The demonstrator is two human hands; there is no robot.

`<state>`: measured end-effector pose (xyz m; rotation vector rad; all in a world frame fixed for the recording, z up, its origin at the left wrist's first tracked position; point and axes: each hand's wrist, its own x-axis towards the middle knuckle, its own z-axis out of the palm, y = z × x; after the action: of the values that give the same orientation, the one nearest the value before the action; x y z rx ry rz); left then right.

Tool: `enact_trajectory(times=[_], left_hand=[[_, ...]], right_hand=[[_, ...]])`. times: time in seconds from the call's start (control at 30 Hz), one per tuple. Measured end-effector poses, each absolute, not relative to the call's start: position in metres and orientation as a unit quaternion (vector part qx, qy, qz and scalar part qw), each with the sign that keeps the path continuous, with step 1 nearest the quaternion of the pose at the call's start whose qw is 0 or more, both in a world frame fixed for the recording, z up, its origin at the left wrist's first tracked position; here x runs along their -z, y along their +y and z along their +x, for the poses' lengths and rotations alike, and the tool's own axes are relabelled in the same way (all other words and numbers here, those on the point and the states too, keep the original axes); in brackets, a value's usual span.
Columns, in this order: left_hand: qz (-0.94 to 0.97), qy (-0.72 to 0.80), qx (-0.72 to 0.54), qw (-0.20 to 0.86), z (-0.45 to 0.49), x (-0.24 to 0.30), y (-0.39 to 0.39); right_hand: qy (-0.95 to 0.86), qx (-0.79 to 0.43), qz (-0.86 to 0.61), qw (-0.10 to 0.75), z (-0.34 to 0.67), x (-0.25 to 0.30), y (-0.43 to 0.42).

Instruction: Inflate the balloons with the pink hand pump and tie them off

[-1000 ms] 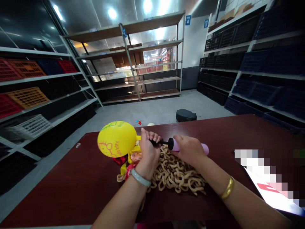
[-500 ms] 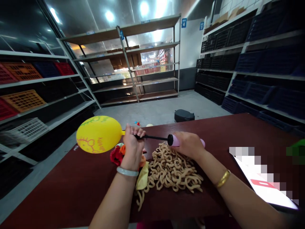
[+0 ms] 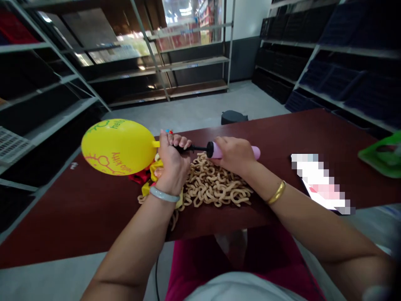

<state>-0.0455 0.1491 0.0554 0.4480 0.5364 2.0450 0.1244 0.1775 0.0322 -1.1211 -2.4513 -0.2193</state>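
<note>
A yellow balloon (image 3: 120,146) with printed drawings and lettering is inflated, its neck running into my left hand (image 3: 174,156). That hand is closed around the black nozzle end of a balloon pump and the balloon's neck. My right hand (image 3: 234,154) grips the pump's pink barrel (image 3: 256,153). Between the hands a short length of the pump's black rod shows. Under them, on the table, lies a heap of tan curly snack-like pieces (image 3: 216,184). Some limp red and yellow balloons (image 3: 153,173) lie beside the heap, partly hidden by my left wrist.
The dark red table (image 3: 313,133) carries a phone or tablet (image 3: 319,184), its screen blurred out, and a green bag (image 3: 384,154) at the right. A dark stool-like object (image 3: 234,117) stands beyond the table. Shelves (image 3: 194,65) and stacked dark crates (image 3: 282,54) line the room.
The view has tilted downward, bringing my lap into sight. My hands have drawn nearer together, so less of the pump's rod shows. The balloon looks larger.
</note>
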Motion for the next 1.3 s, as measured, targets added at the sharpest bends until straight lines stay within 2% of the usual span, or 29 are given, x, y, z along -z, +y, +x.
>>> enact_trajectory(times=[0.23,0.7,1.3], left_hand=[[0.202,0.26,-0.814,0.478,-0.021,-0.06,0.144],[0.188,0.23,-0.855,0.426,-0.118,-0.089,0.142],[0.228,0.209,-0.815,0.489,-0.017,-0.055,0.14]], right_hand=[[-0.888,0.052,-0.399,0.224,0.11,-0.038,0.17],[-0.879,0.089,-0.401,0.241,0.139,-0.036,0.2],[-0.88,0.069,-0.396,0.252,0.112,-0.035,0.167]])
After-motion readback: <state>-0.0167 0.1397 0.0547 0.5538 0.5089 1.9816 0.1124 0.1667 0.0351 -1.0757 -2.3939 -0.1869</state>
